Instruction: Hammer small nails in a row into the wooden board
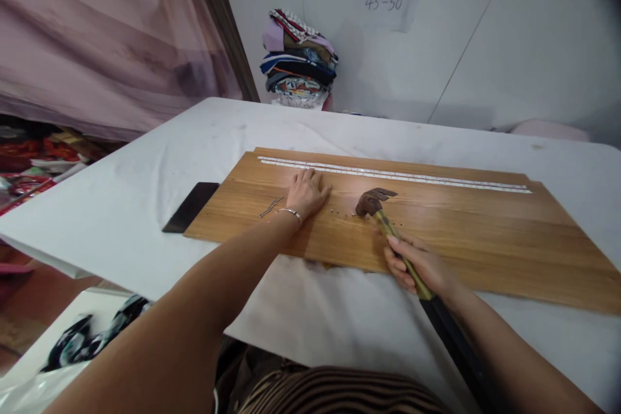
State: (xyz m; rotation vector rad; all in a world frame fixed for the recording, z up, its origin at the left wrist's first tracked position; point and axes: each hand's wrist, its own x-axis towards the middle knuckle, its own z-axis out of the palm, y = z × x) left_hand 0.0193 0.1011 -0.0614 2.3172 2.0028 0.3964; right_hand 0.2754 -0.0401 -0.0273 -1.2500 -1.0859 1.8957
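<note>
My right hand [412, 263] grips a claw hammer [387, 225] partway up its yellow and black handle. The hammer's rusty head is down at the wooden board [466, 233], beside a row of small dark nail heads or holes. My left hand [306, 193] lies flat on the board with its fingers stretched out, left of the hammer. Several loose nails [270, 207] rest on the board just left of that hand. A white measuring tape [392, 174] runs in two strips along the board's far side.
The board lies on a table with a white cloth [160, 155]. A dark flat object [191, 207] sticks out at the board's left end. Folded clothes [299, 61] are stacked by the wall behind. A pink curtain [111, 26] hangs at the left.
</note>
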